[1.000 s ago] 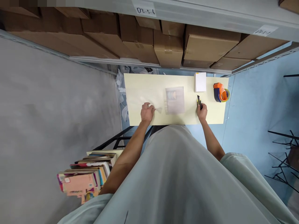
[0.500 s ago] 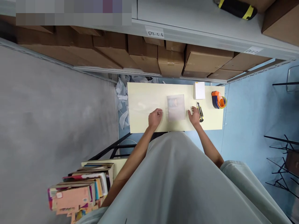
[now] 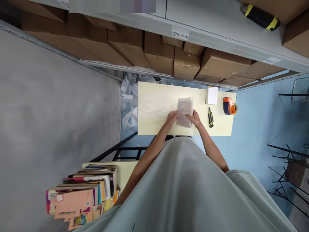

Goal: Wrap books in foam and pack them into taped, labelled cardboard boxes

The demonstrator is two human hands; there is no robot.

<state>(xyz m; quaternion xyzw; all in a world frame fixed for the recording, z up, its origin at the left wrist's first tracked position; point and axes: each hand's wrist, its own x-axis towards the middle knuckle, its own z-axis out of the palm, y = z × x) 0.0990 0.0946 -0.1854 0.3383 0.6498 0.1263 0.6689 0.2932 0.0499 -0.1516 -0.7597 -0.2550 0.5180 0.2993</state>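
Note:
A flat, pale, translucent-wrapped packet (image 3: 184, 106) is in both hands over the cream table (image 3: 154, 96); what lies inside the wrap is too faint to make out. My left hand (image 3: 171, 118) grips its left edge with closed fingers. On the right side, my right hand (image 3: 194, 119) holds the edge, its thumb across the top face. To the right of that hand lies a black and yellow utility knife (image 3: 210, 117), touched by neither hand.
A white box (image 3: 211, 95) and an orange and blue tape dispenser (image 3: 229, 106) stand at the table's right. Cardboard boxes (image 3: 187, 64) fill the shelf beyond. Another black and yellow cutter (image 3: 262, 17) lies on the upper shelf. Stacked books (image 3: 79, 196) sit at lower left.
My right hand has let go of the utility knife, which now lies on the table. Both hands have come inward and taken hold of the packet by its sides.

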